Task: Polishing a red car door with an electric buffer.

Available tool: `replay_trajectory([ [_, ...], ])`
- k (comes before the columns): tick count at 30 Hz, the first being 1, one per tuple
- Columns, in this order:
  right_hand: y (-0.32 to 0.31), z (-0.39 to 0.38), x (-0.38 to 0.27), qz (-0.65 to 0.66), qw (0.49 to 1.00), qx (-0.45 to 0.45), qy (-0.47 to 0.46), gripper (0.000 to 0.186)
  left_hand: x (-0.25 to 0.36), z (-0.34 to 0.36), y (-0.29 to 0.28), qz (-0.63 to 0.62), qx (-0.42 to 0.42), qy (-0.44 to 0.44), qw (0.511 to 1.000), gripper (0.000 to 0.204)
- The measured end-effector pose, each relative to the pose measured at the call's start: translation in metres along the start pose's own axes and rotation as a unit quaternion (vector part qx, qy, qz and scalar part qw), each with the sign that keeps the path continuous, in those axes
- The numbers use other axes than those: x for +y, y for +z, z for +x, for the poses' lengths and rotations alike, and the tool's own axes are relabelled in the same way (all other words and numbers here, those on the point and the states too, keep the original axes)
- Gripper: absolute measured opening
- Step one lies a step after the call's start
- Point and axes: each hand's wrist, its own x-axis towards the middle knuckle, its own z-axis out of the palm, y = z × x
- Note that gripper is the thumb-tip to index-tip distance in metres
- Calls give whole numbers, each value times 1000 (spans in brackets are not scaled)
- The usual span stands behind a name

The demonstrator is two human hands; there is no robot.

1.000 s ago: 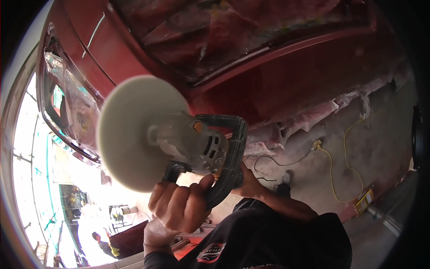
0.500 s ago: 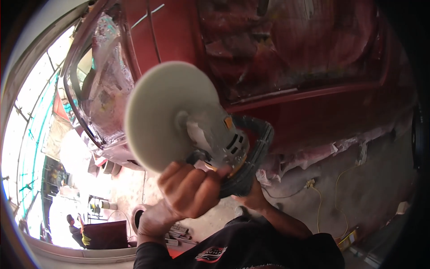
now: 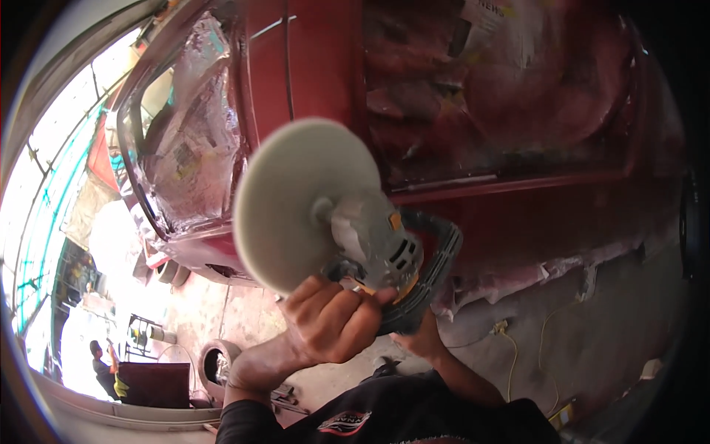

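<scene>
A grey power polisher [image 3: 370, 240] with a wide, cream-coloured round pad [image 3: 292, 200] is in both my hands, in front of a red car body [image 3: 314, 81]. My left hand [image 3: 333, 318] is closed around its handle just below the pad. My right hand [image 3: 421, 340] is wrapped low behind the black loop-shaped guard [image 3: 440, 255]; its fingers are mostly hidden. The pad's back faces me, its outline smooth and blurred. Whether its far side touches the red bodywork I cannot tell.
Plastic and paper masking [image 3: 196, 140] covers the car's window areas. A yellow cord [image 3: 512, 362] lies on the concrete floor at right. At lower left are a tyre [image 3: 218, 362], a dark red panel [image 3: 155, 385] and another person [image 3: 103, 370] beside it.
The view has shifted, so the car and polisher both appear farther right and slightly lower. Both my hands keep their hold on the polisher.
</scene>
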Motion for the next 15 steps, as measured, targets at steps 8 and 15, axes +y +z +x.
replay_trajectory([
  [8,-12,12,-65,-91,994,34,-48,92,-42,12,-23,-11,72,-28,997,21],
  [15,-11,76,-179,-206,953,151,-161,83,-130,97,-44,8,214,-63,975,17],
])
